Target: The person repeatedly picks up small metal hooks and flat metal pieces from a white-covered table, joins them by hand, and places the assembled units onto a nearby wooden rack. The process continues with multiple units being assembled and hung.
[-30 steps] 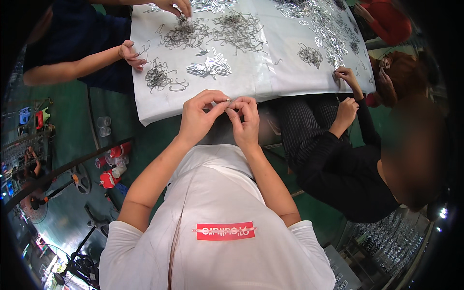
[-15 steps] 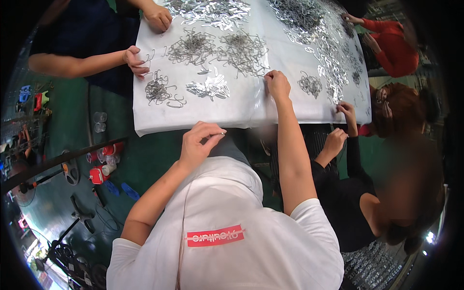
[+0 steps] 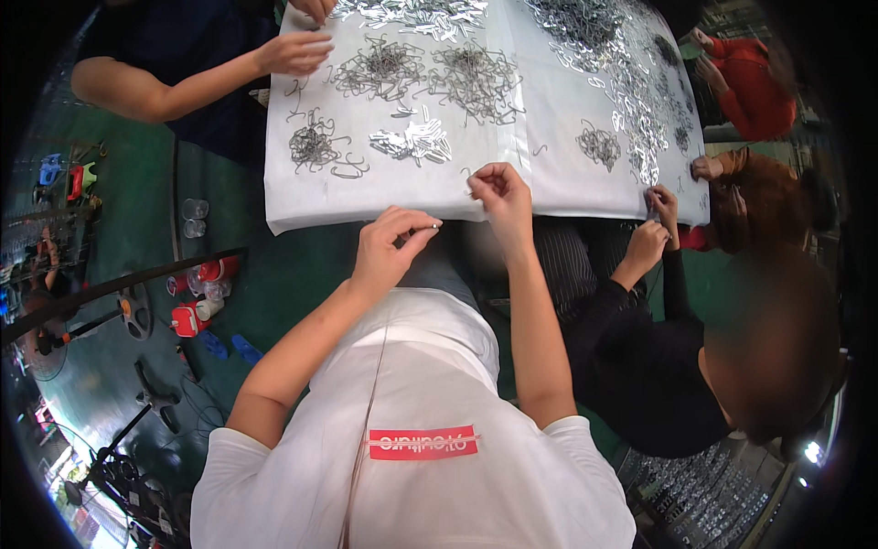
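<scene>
Our hands are apart. Left hand (image 3: 388, 247) has a small metal piece (image 3: 436, 225) pinched at the fingertips, near the front edge of the white-covered table (image 3: 366, 203); can't tell its exact shape. Right hand (image 3: 506, 201) pinches a thin wire hook (image 3: 467, 172) at that edge. Ahead of us: heap of bright metal strips (image 3: 416, 143), small wire-hook pile (image 3: 313, 144) to its left, two bigger hook piles (image 3: 474, 80) beyond.
</scene>
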A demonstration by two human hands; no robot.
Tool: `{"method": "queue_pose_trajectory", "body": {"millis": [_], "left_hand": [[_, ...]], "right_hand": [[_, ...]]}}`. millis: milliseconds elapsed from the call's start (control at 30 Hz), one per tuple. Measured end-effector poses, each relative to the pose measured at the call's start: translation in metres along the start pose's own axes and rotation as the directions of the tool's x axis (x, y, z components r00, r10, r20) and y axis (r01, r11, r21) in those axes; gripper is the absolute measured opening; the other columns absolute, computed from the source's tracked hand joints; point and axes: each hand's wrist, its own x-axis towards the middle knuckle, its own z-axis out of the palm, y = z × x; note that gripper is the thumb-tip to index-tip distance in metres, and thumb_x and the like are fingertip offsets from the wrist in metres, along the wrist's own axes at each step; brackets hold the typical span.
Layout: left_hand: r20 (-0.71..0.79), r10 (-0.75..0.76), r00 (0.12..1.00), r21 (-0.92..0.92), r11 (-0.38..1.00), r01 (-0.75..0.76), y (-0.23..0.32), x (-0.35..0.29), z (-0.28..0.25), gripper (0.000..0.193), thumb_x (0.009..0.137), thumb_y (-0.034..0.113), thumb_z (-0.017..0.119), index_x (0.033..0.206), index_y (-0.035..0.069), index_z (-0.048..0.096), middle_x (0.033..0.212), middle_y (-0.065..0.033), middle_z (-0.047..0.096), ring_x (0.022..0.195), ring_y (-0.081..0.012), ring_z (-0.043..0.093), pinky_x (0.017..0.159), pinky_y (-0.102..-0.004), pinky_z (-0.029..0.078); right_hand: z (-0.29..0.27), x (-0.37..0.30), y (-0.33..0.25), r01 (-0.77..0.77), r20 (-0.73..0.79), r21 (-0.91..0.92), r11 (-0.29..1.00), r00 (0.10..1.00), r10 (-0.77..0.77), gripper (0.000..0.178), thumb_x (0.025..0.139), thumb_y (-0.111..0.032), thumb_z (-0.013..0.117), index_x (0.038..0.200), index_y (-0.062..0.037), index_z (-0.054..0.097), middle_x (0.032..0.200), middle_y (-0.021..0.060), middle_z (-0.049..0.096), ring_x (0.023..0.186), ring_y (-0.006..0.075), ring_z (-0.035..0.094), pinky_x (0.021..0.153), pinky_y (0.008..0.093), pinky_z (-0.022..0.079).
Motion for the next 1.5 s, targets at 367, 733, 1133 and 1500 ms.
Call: {"method": "queue_pose_trajectory", "body": {"millis": [367,733,1133,1500], "left_hand": [[0.026,-0.009,1.0,-0.012,1.0,0.009,0.005,-0.003,-0.01,0.017,0.081,0.001,0.068,0.097,0.006,0.072,0.088,-0.0053,0.07,0.077,-0.0148,0.062,0.063,-0.0271,0.05],[-0.07,0.155,0.985,0.111,0.983,-0.147,-0.043,0.027,-0.026,0.025,0.082,0.003,0.067,0.107,0.006,0.066,0.094,-0.0104,0.065,0.093,-0.0265,0.06,0.077,-0.0353,0.049],[0.047,0.048,0.998,0.67,0.739,-0.067,-0.144,0.174,-0.014,0.015,0.081,0.011,0.067,0.094,0.005,0.065,0.096,-0.0101,0.064,0.096,-0.0297,0.058,0.083,-0.0391,0.047],[0.135,-0.306,0.942,-0.198,0.923,0.329,-0.055,0.091,-0.034,0.017,0.086,0.01,0.068,0.101,0.001,0.068,0.09,-0.0042,0.07,0.08,-0.0091,0.064,0.07,-0.0238,0.049]], "right_hand": [[0.051,-0.086,-0.046,-0.083,-0.067,0.404,0.911,0.99,0.12,0.028,0.084,0.002,0.069,0.105,-0.0012,0.051,0.088,0.0072,0.062,0.073,0.0129,0.064,0.058,0.0207,0.051],[0.072,-0.087,-0.027,0.255,-0.18,0.208,0.944,0.959,-0.219,0.019,0.086,0.006,0.065,0.097,0.0004,0.051,0.09,0.0102,0.066,0.079,0.013,0.066,0.071,0.0242,0.054],[0.071,-0.08,-0.026,0.267,-0.074,0.028,0.963,0.962,-0.264,0.017,0.083,0.007,0.067,0.096,0.0007,0.057,0.09,0.0099,0.068,0.075,0.0137,0.067,0.068,0.0248,0.055],[0.072,-0.077,-0.017,0.255,-0.161,0.019,0.967,0.955,-0.249,0.015,0.084,0.004,0.066,0.094,0.0014,0.055,0.084,0.0096,0.068,0.07,0.013,0.066,0.064,0.0244,0.054]]}}
